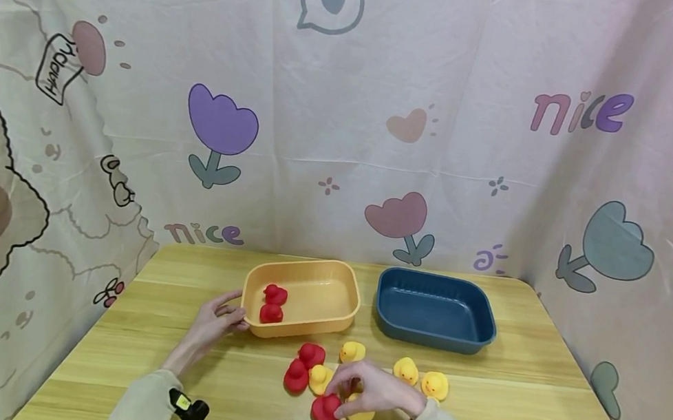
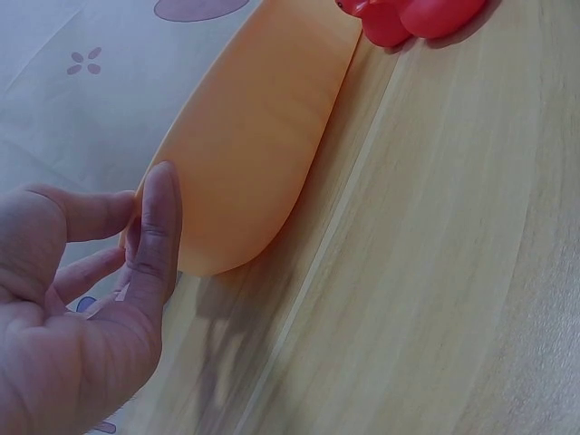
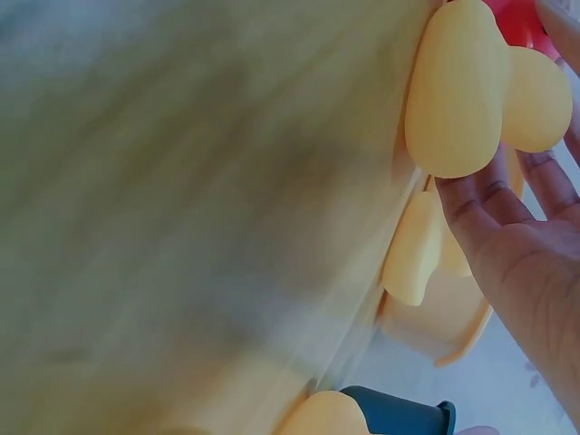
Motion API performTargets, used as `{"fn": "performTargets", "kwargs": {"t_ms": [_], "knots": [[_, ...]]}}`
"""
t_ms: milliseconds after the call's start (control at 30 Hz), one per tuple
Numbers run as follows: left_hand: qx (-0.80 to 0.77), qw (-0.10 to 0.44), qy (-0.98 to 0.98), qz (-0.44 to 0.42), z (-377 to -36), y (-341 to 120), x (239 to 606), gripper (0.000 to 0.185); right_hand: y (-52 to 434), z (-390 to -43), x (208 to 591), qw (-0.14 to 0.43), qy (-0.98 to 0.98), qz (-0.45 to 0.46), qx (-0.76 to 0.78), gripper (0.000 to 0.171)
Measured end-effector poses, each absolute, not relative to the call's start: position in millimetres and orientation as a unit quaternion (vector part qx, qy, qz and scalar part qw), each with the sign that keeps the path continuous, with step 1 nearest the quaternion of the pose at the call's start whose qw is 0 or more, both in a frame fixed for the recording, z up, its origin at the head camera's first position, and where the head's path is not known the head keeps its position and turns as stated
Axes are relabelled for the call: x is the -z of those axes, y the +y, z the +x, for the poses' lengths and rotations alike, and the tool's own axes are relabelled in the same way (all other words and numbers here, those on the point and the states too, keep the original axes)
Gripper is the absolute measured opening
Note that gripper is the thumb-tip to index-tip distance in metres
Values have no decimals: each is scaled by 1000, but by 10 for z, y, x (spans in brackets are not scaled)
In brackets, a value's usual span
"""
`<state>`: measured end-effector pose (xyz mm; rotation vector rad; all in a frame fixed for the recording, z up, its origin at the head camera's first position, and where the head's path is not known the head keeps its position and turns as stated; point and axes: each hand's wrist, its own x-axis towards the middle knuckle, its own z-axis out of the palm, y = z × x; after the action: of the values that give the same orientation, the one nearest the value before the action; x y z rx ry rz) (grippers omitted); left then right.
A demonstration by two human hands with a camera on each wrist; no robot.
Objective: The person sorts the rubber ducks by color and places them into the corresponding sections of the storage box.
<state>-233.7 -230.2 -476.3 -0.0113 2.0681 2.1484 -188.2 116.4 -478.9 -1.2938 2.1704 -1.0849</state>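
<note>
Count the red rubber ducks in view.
5: two in the orange plastic tray at and; two on the wooden table at and; one under the right hand at. More may be hidden.

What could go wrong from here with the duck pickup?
1. The right hand pinches a red duck that touches a yellow duck; lifting may drag or knock the neighbour.
2. The left hand only touches the orange tray at its wall, so the tray could slide.
3. The wrist view is blurred, so the grip is hard to verify.
</note>
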Motion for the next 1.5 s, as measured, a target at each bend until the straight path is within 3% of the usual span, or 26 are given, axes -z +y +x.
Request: {"fn": "performTargets", "kwargs": {"t_ms": [567,1100,1500], "knots": [[-717,82,692,-7,-2335,-2305,4761,61,1152,-1908,4806,161,773,-483,378,22],[-706,74,705,-7,-2344,-2317,4779,57,1143,-1915,4674,156,771,-432,440,22],[-709,76,701,-8,-2356,-2317,4787,57,1159,-2082,4626,91,756,-434,482,21]]}}
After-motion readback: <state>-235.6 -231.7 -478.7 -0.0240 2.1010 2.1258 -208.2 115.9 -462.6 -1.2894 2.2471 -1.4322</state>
